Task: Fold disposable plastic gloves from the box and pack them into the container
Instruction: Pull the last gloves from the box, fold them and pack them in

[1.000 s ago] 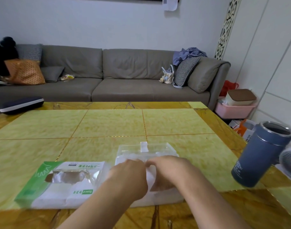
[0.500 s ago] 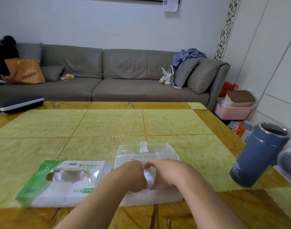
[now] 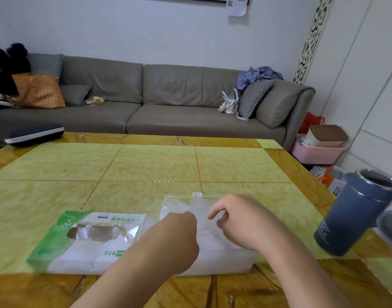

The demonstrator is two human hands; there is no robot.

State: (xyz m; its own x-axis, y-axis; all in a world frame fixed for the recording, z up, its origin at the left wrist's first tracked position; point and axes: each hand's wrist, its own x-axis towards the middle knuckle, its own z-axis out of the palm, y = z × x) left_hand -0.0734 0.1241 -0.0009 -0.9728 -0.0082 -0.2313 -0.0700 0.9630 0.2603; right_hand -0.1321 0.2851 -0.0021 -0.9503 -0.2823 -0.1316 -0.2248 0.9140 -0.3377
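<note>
Gloves (image 3: pixel 204 221) in the clear container (image 3: pixel 212 261): left hand (image 3: pixel 179 236) grip unclear, right hand (image 3: pixel 241 221) loosely curled, empty.

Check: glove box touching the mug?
Apart. Head view shows the glove box far left of the mug, with the container and bare table between.

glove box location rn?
In the head view the glove box lies flat on the table, near the front edge, left of centre, right beside the clear container and just left of the left hand.
</note>
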